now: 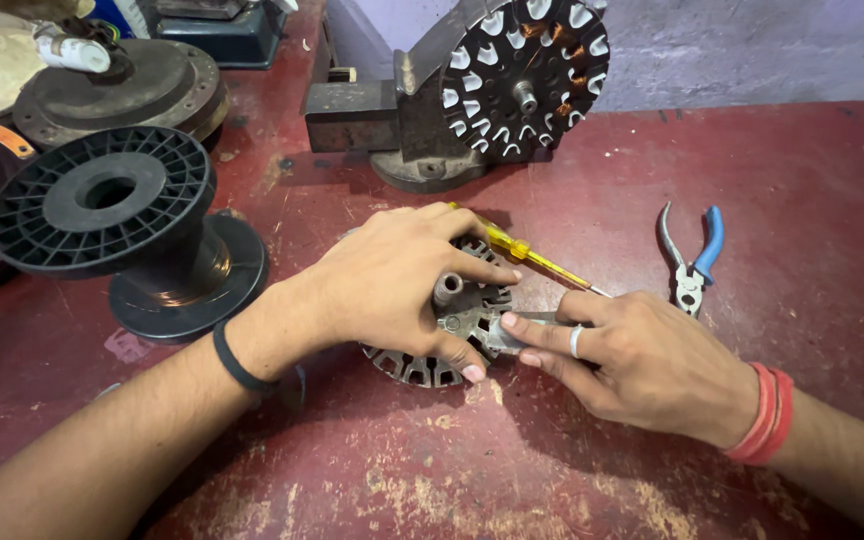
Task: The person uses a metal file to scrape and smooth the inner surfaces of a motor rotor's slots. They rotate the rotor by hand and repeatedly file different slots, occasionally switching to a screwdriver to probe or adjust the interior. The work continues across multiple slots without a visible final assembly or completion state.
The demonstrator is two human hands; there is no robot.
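left hand (392, 285) grips stator (432, 365) | right hand (642, 360) pinches metal piece (512, 330) | yellow screwdriver (527, 255)

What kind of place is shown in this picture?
Probably a small motor or fan repair workshop: a slotted round metal stator core under both hands, a second core with copper windings, and a black plastic wire spool on the worn red workbench.

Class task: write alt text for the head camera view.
Two bare hands work on a slotted metal stator lying on a worn red table: the left hand covers it, and the right hand touches its edge.
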